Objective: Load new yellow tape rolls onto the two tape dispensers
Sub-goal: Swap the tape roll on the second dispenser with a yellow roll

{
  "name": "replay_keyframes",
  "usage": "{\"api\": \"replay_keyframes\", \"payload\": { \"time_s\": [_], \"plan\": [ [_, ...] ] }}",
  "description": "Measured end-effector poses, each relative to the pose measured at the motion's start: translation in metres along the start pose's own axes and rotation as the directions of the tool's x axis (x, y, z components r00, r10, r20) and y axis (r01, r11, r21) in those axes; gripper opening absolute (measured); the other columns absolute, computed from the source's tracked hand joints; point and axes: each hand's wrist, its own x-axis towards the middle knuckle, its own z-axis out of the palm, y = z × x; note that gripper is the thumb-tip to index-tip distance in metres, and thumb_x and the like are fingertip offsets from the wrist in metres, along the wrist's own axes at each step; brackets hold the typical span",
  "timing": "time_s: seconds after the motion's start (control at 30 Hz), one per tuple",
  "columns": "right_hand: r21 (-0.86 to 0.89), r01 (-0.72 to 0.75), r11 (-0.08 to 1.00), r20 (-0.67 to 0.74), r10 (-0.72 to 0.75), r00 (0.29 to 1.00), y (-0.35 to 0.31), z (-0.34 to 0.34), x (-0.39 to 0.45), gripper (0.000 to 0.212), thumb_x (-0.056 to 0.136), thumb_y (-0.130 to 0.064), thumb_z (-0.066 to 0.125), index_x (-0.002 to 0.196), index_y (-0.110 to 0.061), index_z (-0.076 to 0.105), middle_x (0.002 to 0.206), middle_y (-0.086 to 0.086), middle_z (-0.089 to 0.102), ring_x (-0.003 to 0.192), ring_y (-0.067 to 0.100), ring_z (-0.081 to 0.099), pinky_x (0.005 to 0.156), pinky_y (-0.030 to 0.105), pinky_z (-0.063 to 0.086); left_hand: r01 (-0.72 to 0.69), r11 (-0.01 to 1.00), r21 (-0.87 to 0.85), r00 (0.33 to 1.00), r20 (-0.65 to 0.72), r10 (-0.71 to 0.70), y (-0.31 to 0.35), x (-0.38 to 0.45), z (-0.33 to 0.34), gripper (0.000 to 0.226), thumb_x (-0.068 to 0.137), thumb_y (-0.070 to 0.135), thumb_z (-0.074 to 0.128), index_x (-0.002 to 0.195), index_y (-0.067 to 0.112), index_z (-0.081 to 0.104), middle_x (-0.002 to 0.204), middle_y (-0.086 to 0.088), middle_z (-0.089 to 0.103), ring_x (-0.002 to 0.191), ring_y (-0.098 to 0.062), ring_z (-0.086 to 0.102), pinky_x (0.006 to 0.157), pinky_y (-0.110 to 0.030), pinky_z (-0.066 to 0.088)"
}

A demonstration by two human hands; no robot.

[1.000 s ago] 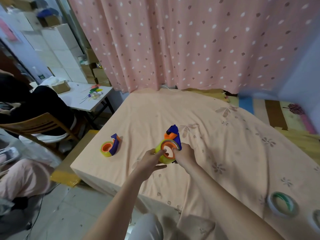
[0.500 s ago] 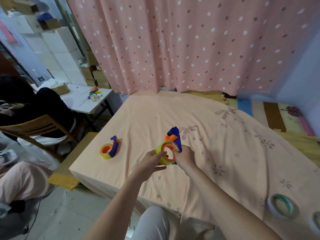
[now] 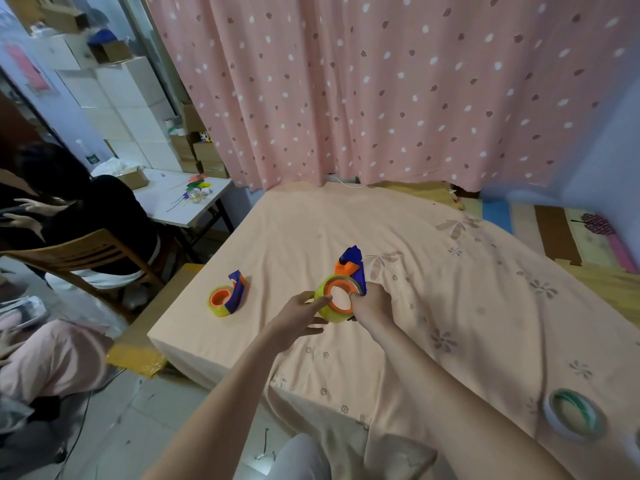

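Observation:
A blue and orange tape dispenser point(image 3: 350, 265) lies on the peach sheet near the middle, with a yellow tape roll point(image 3: 329, 311) seated around its orange hub. My left hand point(image 3: 299, 315) pinches the roll's left rim with thumb and fingertips. My right hand point(image 3: 372, 301) grips the dispenser's right side at the hub. A second blue and orange dispenser point(image 3: 228, 297), also carrying a yellow roll, rests alone to the left near the bed's corner.
The bed point(image 3: 450, 306) has its left edge and near corner close to the second dispenser. A green-edged tape roll point(image 3: 575, 415) lies at the lower right. A seated person point(image 3: 86, 216) on a wooden chair and a white table point(image 3: 180, 202) stand left. A pink curtain hangs behind.
Both hands stay on the roll and dispenser with only slight finger shifts. The camera view has drifted a little.

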Motion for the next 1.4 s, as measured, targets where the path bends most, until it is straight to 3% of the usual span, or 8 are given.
{"api": "replay_keyframes", "payload": {
  "time_s": [0.07,0.23,0.43,0.73,0.87,1.03,1.23,1.4],
  "plan": [
    [0.011,-0.004,1.0,-0.002,0.004,1.0,-0.003,0.0,0.003,0.015,0.089,-0.013,0.056,0.097,-0.007,0.067,0.089,0.009,0.072,0.08,0.03,0.071,0.073,0.048,0.063,-0.011,0.997,0.075,1.0,0.017,0.01,0.005,0.0,-0.014,0.045,0.093,0.043,0.066,0.129,0.016,0.058,0.123,-0.01,0.069,0.109,-0.028,0.071,0.096,-0.042,0.059],
    [-0.002,0.006,1.0,-0.011,-0.006,1.0,-0.016,0.013,0.008,0.016,0.088,-0.013,0.056,0.097,-0.006,0.068,0.09,0.011,0.072,0.079,0.033,0.072,0.075,0.048,0.062,-0.025,0.994,0.108,0.998,0.057,0.019,0.011,0.004,-0.033,0.043,0.096,0.038,0.064,0.126,0.007,0.065,0.125,-0.012,0.07,0.113,-0.029,0.069,0.098,-0.044,0.058],
    [-0.028,-0.006,1.0,-0.037,0.005,0.999,-0.031,0.041,0.015,0.016,0.09,-0.017,0.057,0.098,-0.007,0.067,0.092,0.01,0.071,0.081,0.032,0.071,0.076,0.044,0.062,0.001,0.999,0.039,0.997,0.075,-0.004,0.007,0.024,-0.053,0.042,0.094,0.034,0.068,0.121,0.002,0.065,0.12,-0.018,0.073,0.109,-0.031,0.072,0.087,-0.039,0.062],
    [-0.066,-0.027,0.997,-0.086,0.021,0.996,-0.067,0.124,0.045,0.017,0.089,-0.018,0.058,0.093,-0.004,0.067,0.087,0.013,0.073,0.075,0.034,0.073,0.073,0.045,0.062,-0.015,0.999,0.032,0.989,0.149,0.01,-0.003,0.09,-0.143,0.04,0.093,0.032,0.069,0.117,0.001,0.067,0.117,-0.02,0.073,0.107,-0.033,0.073,0.095,-0.046,0.059],
    [-0.078,-0.077,0.994,-0.138,0.066,0.988,-0.084,0.174,0.055,0.016,0.088,-0.017,0.059,0.091,-0.004,0.068,0.085,0.013,0.073,0.076,0.034,0.072,0.072,0.045,0.062,0.0,0.998,-0.055,0.978,0.207,0.011,-0.011,0.12,-0.195,0.044,0.094,0.031,0.069,0.121,-0.002,0.065,0.114,-0.02,0.072,0.099,-0.033,0.072,0.096,-0.043,0.059],
    [-0.145,-0.147,0.978,-0.19,0.118,0.975,-0.096,0.224,0.059,0.01,0.089,-0.016,0.06,0.086,-0.008,0.064,0.079,0.008,0.064,0.072,0.027,0.062,0.06,0.028,0.047,0.054,0.997,-0.058,0.956,0.29,-0.035,-0.026,0.146,-0.243,0.046,0.095,0.028,0.068,0.125,-0.006,0.062,0.117,-0.027,0.069,0.098,-0.031,0.067,0.101,-0.044,0.056],
    [-0.153,-0.241,0.958,-0.189,0.211,0.959,-0.087,0.259,0.067,0.013,0.087,-0.013,0.063,0.092,-0.003,0.069,0.088,0.014,0.071,0.081,0.031,0.067,0.064,0.029,0.047,0.145,0.989,-0.019,0.926,0.354,-0.129,-0.045,0.172,-0.272,0.043,0.095,0.024,0.068,0.122,-0.009,0.063,0.105,-0.017,0.065,0.097,-0.03,0.063,0.107,-0.047,0.051],
    [-0.134,-0.302,0.944,-0.159,0.281,0.947,-0.08,0.277,0.076,0.015,0.085,-0.011,0.062,0.095,-0.002,0.069,0.091,0.014,0.072,0.079,0.03,0.068,0.057,0.026,0.047,0.207,0.978,0.008,0.906,0.376,-0.194,-0.053,0.187,-0.28,0.019,0.096,0.023,0.067,0.101,0.004,0.067,0.097,-0.009,0.065,0.087,-0.024,0.065,0.1,-0.038,0.056]
  ]
}}
